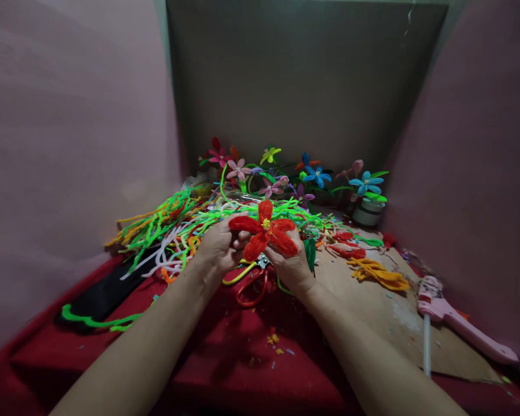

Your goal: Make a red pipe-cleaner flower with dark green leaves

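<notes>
A red pipe-cleaner flower (279, 232) with a yellow centre faces me, held up in the middle over the table. My left hand (221, 245) is closed at its left side, fingers by a petal. From the right, my right hand (295, 264) grips behind the lower petals; the stem and some fingertips are hidden. Below the flower lie scissors with a red handle (253, 302) and a tool with yellow handles (238, 278), their metal ends partly covered. Loose green pipe cleaners (208, 218) are heaped just beyond my hands.
Finished flowers (318, 176) stand along the back, one beside a white jar (367, 212). On the right, a cardboard sheet (372, 312) carries yellow-orange pipe cleaners (379, 274) and a pink glue gun (455, 320). A black flat item (104, 294) lies left on the red cloth (225, 364).
</notes>
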